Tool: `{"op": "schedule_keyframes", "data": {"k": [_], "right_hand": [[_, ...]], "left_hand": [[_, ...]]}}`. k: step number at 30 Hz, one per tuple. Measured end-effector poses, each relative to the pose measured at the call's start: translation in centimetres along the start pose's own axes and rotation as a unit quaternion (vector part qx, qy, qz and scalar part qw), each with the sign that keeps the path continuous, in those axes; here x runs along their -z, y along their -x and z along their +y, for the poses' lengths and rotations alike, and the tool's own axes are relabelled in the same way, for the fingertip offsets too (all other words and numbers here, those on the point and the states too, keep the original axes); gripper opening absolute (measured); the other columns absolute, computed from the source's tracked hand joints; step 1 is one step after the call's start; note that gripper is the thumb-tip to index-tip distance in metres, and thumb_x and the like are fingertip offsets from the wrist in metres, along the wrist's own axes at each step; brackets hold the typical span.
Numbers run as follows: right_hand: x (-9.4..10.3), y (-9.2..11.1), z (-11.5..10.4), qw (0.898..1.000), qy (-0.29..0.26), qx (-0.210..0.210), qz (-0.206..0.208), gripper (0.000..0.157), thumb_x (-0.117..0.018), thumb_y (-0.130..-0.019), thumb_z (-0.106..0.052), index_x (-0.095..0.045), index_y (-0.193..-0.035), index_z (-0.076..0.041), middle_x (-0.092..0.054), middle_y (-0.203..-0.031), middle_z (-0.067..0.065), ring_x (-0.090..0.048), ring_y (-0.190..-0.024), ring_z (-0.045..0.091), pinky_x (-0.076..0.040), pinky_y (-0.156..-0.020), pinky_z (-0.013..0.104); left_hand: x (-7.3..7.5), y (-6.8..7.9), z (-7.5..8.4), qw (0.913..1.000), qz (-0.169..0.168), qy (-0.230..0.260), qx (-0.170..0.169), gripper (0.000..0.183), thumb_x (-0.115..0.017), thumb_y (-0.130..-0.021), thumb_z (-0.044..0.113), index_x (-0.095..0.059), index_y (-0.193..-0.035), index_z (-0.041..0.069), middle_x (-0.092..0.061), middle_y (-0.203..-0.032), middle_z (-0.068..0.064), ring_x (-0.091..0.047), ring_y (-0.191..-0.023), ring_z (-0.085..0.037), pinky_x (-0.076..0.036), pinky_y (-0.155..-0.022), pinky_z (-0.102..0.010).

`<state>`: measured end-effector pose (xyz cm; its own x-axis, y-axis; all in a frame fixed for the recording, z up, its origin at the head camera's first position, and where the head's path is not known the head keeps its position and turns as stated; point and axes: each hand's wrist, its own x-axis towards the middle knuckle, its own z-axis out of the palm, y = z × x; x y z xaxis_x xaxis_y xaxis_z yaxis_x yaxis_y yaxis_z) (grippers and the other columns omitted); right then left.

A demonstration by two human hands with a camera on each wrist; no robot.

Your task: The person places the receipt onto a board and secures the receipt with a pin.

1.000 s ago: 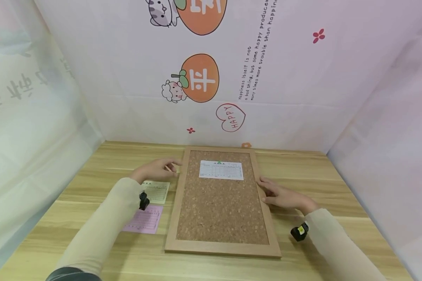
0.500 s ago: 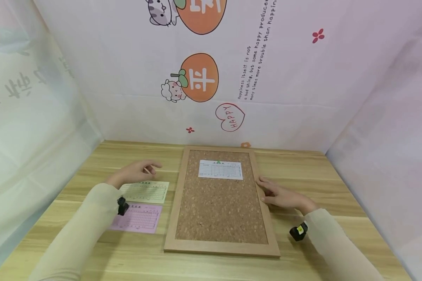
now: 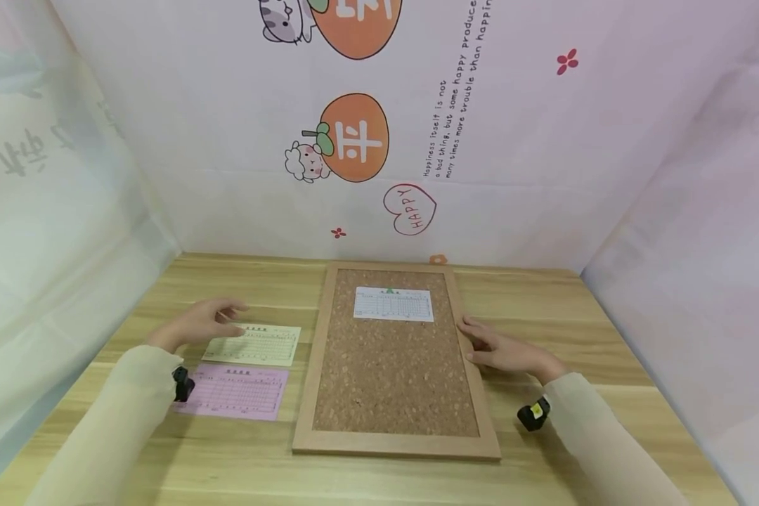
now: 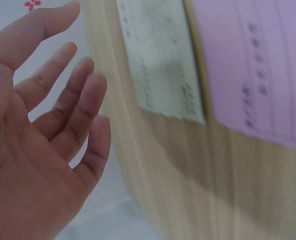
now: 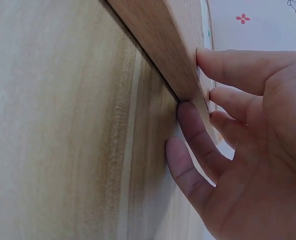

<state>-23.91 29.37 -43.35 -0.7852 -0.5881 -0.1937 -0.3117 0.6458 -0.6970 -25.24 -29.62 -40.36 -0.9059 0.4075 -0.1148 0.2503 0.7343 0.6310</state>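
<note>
A cork board (image 3: 395, 383) with a light wooden frame lies on the table. Near its top a white printed slip (image 3: 393, 306) is fixed by a small green pin (image 3: 389, 290). My left hand (image 3: 201, 322) hovers at the far left corner of a pale yellow-green slip (image 3: 258, 348), fingers loosely bent and holding nothing. In the left wrist view the palm faces the camera, apart from both papers. A pink slip (image 3: 243, 395) lies nearer, partly behind the wrist camera. My right hand (image 3: 504, 351) rests its fingertips and thumb along the frame's right side (image 5: 160, 42).
The wood-grain table (image 3: 411, 488) meets a white cloth backdrop (image 3: 512, 218) printed with orange fruit cartoons. Pale cloth walls (image 3: 69, 232) close in the left and right sides. Black cameras (image 3: 534, 414) sit on both wrists.
My left hand has drawn leftward from beside the board's left edge, uncovering more of the yellow-green and pink slips. The right hand has stayed at the frame.
</note>
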Motion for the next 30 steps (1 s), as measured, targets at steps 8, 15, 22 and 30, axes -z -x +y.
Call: {"op": "schedule_keyframes", "data": {"k": [8,15,22,30], "right_hand": [[0.2,-0.1,-0.1,1.000,-0.010,-0.009,-0.002,0.072,-0.057,-0.103,-0.023,-0.016,-0.158,0.000,0.003,-0.163,0.025,-0.002,-0.146,0.050,-0.015,-0.111,0.067],[0.4,-0.1,0.0,1.000,-0.012,-0.012,0.003,0.073,-0.058,-0.103,-0.024,-0.017,-0.159,-0.001,0.003,-0.164,0.023,-0.001,-0.147,0.048,-0.014,-0.112,0.066],[0.3,0.0,0.1,1.000,-0.018,-0.014,0.002,0.073,-0.058,-0.103,-0.025,-0.018,-0.159,-0.002,0.002,-0.164,0.022,-0.001,-0.147,0.048,-0.013,-0.112,0.066],[-0.1,0.0,0.3,1.000,-0.007,-0.008,0.008,0.071,-0.058,-0.103,-0.025,-0.019,-0.159,-0.001,0.001,-0.164,0.023,-0.001,-0.147,0.048,-0.014,-0.112,0.066]], "left_hand": [[0.3,1.3,-0.4,0.9992,-0.013,-0.004,0.037,0.069,-0.075,-0.091,0.030,-0.047,-0.140,-0.009,-0.044,-0.140,-0.037,-0.044,-0.125,-0.056,-0.039,-0.099,-0.065],[0.2,1.5,-0.9,0.9976,-0.026,-0.021,0.061,0.083,-0.078,-0.088,0.036,-0.040,-0.142,-0.013,-0.040,-0.139,-0.042,-0.040,-0.127,-0.058,-0.037,-0.101,-0.065],[-0.1,1.7,-0.8,0.9970,-0.027,-0.032,0.065,0.093,-0.081,-0.084,0.037,-0.034,-0.143,-0.019,-0.037,-0.140,-0.043,-0.039,-0.128,-0.058,-0.036,-0.103,-0.064],[-0.4,2.1,-0.8,0.9935,-0.025,-0.051,0.098,0.098,-0.080,-0.083,0.041,-0.031,-0.146,-0.016,-0.027,-0.145,-0.044,-0.030,-0.130,-0.061,-0.029,-0.104,-0.069]]}}
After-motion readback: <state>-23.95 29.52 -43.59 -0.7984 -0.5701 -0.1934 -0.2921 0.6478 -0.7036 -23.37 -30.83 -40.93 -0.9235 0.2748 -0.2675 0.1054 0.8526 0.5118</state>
